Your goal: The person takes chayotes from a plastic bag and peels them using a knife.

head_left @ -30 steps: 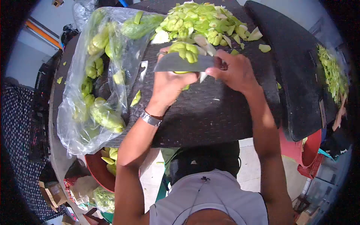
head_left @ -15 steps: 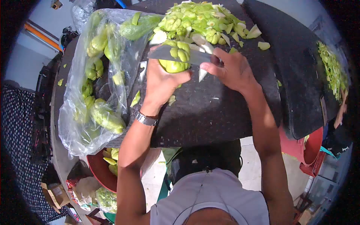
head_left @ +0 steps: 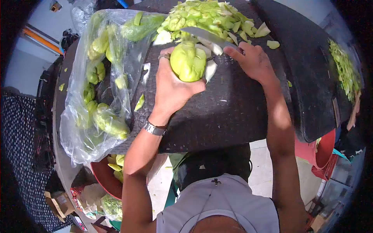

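My left hand [head_left: 173,83] is wrapped round a pale green chayote [head_left: 188,62], held above the dark table. The chayote shows cut, flat patches on its right side. To its right, my right hand [head_left: 252,60] grips a knife [head_left: 206,35], whose blade points left and is apart from the chayote. Its handle is mostly hidden in my fingers. Just beyond both hands lies a heap of green peelings [head_left: 210,17]. A clear plastic bag [head_left: 136,58] with several whole chayotes [head_left: 110,121] lies left of my left hand.
The dark table [head_left: 217,128] carries scattered peel bits. At right stands another black surface [head_left: 311,89] with a pile of shredded green pieces [head_left: 344,70]. Below the table are a red tub [head_left: 101,174] holding green pieces at left and a red bucket [head_left: 324,151] at right.
The knife has moved away from the chayote, to the right and up, with my right hand. My left hand has turned the chayote, and more of it shows.
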The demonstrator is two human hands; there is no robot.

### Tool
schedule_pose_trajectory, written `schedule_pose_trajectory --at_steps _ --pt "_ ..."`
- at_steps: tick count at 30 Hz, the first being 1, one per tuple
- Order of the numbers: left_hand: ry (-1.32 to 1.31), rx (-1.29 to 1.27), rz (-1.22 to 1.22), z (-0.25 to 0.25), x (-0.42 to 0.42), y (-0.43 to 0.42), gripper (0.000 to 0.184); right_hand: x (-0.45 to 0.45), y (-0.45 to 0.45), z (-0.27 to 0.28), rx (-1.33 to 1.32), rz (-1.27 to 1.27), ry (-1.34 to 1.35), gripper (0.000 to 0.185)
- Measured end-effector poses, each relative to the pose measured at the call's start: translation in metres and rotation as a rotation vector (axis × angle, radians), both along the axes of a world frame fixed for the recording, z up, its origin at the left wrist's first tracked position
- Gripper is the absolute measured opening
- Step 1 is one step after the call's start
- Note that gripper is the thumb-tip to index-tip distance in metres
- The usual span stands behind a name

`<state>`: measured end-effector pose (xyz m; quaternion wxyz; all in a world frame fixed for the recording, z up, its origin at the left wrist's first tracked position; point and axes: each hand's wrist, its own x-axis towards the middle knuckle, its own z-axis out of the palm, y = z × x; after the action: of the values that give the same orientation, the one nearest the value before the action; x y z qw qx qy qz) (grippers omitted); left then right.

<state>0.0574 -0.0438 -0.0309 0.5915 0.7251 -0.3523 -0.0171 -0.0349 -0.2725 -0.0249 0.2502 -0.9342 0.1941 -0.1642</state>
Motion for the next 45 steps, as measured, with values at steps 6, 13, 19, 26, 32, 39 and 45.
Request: schedule_pose_trajectory --at_steps 6,13,19,26,32,39,45 --pt "0.809 -0.13 -0.218 -0.004 0.017 0.003 0.068 0.0 0.017 0.01 0.237 -0.084 0.085 0.07" --pt "1.283 -0.823 -0.69 0.004 0.031 0.012 0.068 -0.002 0.018 0.003 0.36 0.0 -0.051 0.073" --pt "1.175 -0.642 -0.372 -0.011 0.015 0.0 0.05 -0.007 0.073 0.002 0.204 0.188 -0.234 0.065" --pt "1.099 -0.787 -0.27 -0.001 0.007 -0.009 0.042 0.0 0.082 -0.006 0.292 0.164 -0.218 0.084" --pt "1.282 -0.75 -0.645 -0.01 0.024 0.006 0.049 0.0 0.082 -0.002 0.397 0.2 -0.279 0.08" --pt "1.441 -0.614 -0.734 -0.014 0.024 0.002 0.043 -0.011 0.13 -0.006 0.351 0.368 -0.404 0.063" --pt "1.304 -0.508 -0.279 -0.004 0.006 -0.003 0.039 -0.013 0.145 -0.016 0.349 0.374 -0.361 0.042"
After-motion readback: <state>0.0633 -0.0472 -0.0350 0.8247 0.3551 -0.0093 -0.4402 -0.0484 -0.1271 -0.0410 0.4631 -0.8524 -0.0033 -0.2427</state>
